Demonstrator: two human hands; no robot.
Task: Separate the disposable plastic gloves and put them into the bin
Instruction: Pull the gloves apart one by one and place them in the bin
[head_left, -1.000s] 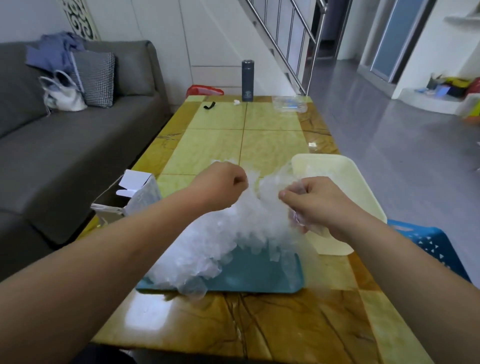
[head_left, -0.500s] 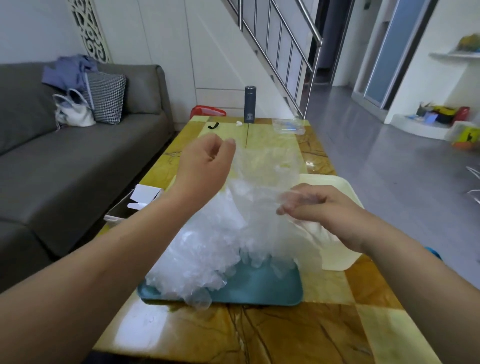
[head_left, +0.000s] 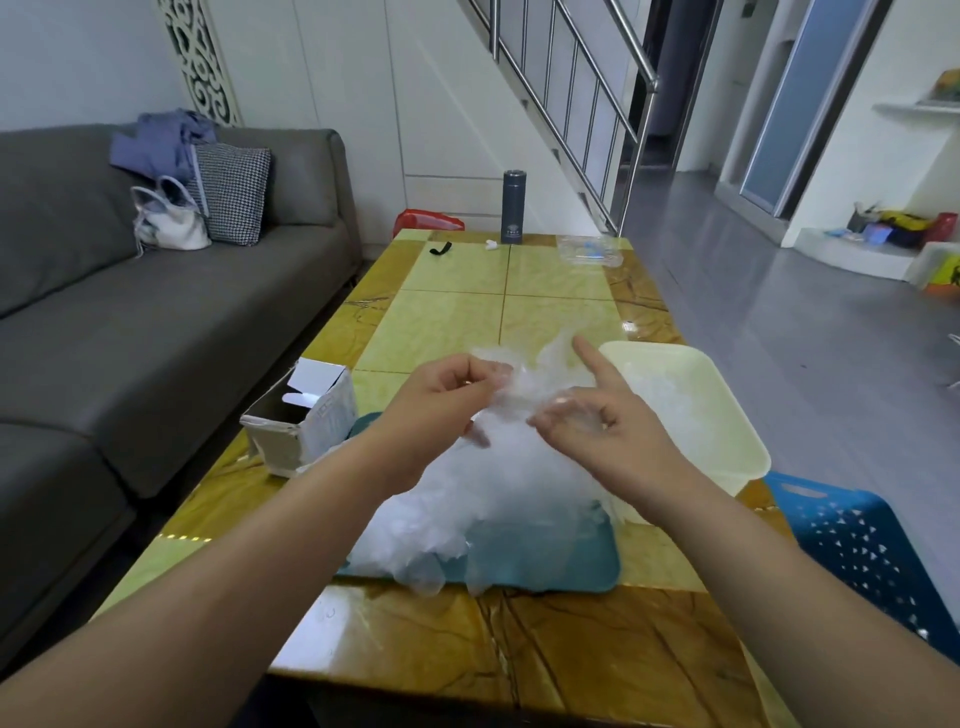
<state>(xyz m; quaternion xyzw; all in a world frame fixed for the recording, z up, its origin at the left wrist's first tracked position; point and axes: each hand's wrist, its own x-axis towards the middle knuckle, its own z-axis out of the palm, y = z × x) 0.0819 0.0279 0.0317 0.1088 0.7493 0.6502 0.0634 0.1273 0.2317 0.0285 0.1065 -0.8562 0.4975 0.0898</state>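
1. The pile of gloves (head_left: 493, 499) lies on a teal tray (head_left: 571, 569) near the middle of the table (head_left: 467, 301). The cream bin (head_left: 727, 415) is at about 2 o'clock from the pile. An opened box (head_left: 306, 421) is at 10 o'clock.
2. The left hand (head_left: 441, 400) is curled and pinches an edge of one glove (head_left: 535, 376), raised just above the pile.
3. The right hand (head_left: 597, 421) pinches the same film between thumb and bent fingers, with the forefinger sticking out toward 12 o'clock.
4. Handling, as a judgement: the film is very thin, almost weightless and limp. The layers probably cling together and will tear if yanked. A fingertip pinch on a free edge or cuff, peeling slowly, looks best. A full-fist grab would lift several at once.
5. Orientation: the held glove is crumpled. Its span runs roughly 9 to 3 o'clock between the two pinches, and I cannot tell cuff from fingers.
6. At the pile's near edge, a few glove fingers hang toward 6 o'clock over the tray rim.
7. Some film already lies in the bin, though most is unsorted.
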